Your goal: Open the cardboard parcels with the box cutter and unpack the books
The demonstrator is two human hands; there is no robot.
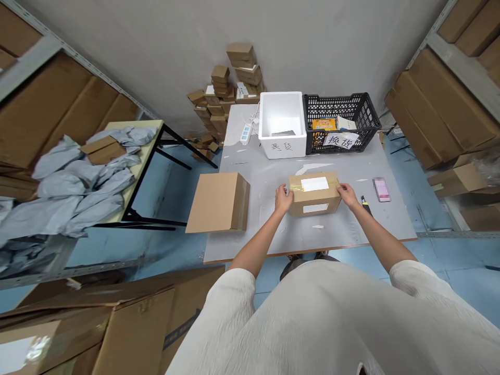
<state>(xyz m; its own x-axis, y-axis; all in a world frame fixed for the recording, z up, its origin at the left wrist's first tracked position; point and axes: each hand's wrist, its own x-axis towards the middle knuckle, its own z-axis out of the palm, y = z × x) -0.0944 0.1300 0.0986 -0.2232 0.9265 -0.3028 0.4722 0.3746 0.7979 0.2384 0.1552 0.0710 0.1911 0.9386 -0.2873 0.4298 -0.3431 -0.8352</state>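
Note:
Between my two hands a taped cardboard box (299,208) rests on the grey table, with a white label on its top and another on its near side. My left hand (283,199) presses its fingers to the left end of the box. At the opposite end, my right hand (347,195) has its fingertips on the upper right edge. Just right of that hand lies a black and yellow box cutter (366,205). A larger cardboard box (216,203) stands at the table's left edge, apart from my left hand.
Behind the box stand a white foam bin (283,146) and a black plastic crate (367,130) holding small packages. A phone (381,189) lies at right, a power strip (246,134) at back left. Grey parcels (62,187) cover a side table; large cartons (140,323) stand behind left.

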